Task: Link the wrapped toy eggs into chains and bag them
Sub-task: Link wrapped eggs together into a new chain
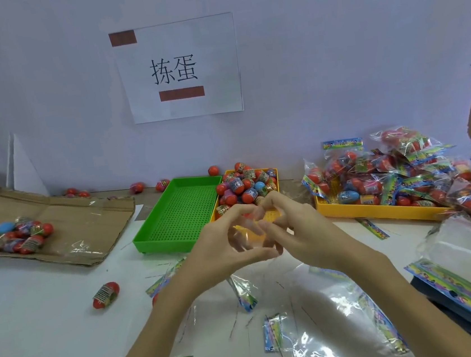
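Several wrapped toy eggs, mostly red with one blue, are lying in a loose heap on a flattened cardboard sheet at far left. I am noting one stray egg, red with a printed band, lying alone on the white table. On the wall, a paper sign is showing two printed characters, 拣蛋, with two brown-red tape strips holding it.

A green tray with a perforated floor is sitting beside a yellow tray heaped with glossy eggs.

I am seeing the left hand and the right hand meeting at their fingertips over the yellow tray's near edge, fingers curled and pinching something thin and clear; blur is hiding what exactly, possibly film from a clear bag lying crinkled beneath the wrists.

At right, filled bags with colourful printed header strips are piling on another yellow tray. A stack of empty bags is lying at far right. Header print is too small to read.
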Action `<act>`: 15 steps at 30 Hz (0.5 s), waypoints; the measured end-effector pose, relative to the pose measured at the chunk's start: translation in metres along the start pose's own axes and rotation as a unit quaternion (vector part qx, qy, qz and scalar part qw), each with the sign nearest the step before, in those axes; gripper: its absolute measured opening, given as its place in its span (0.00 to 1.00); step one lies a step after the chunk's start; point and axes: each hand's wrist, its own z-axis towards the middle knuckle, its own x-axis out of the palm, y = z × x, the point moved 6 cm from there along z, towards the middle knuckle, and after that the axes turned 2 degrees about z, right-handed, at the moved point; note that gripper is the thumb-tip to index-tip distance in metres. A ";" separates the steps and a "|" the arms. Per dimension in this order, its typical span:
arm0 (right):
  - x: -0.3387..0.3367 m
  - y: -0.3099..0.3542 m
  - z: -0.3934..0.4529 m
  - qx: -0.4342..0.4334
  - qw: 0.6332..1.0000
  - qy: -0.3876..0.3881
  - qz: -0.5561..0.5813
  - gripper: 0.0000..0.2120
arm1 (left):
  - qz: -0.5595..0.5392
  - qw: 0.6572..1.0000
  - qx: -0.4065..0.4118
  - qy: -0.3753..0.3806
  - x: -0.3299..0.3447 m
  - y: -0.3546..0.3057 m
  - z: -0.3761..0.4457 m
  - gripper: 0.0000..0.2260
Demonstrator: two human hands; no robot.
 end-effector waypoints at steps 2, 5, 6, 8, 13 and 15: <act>0.001 0.007 0.001 -0.044 0.999 -0.031 -0.007 0.04 | -0.044 0.999 -0.018 0.007 -0.001 0.000 -0.001 0.23; -0.009 0.014 0.000 -0.086 0.982 -0.166 0.019 0.06 | -0.024 0.998 -0.046 -0.042 -0.019 0.005 -0.001 0.14; -0.012 0.014 -0.001 -0.086 0.971 -0.219 0.032 0.06 | 0.004 0.995 -0.054 -0.085 -0.030 0.007 -0.001 0.12; -0.011 0.012 -0.004 -0.066 0.954 -0.285 0.056 0.06 | 0.040 0.974 -0.076 -0.209 -0.057 0.013 -0.006 0.09; 0.052 0.027 -0.003 -0.071 0.996 -0.049 0.028 0.10 | -0.111 0.885 -0.089 -0.443 -0.108 0.037 -0.027 0.04; 0.088 0.037 -0.007 -0.096 0.993 0.073 -0.013 0.13 | -0.145 0.865 -0.091 -0.471 -0.115 0.043 -0.030 0.04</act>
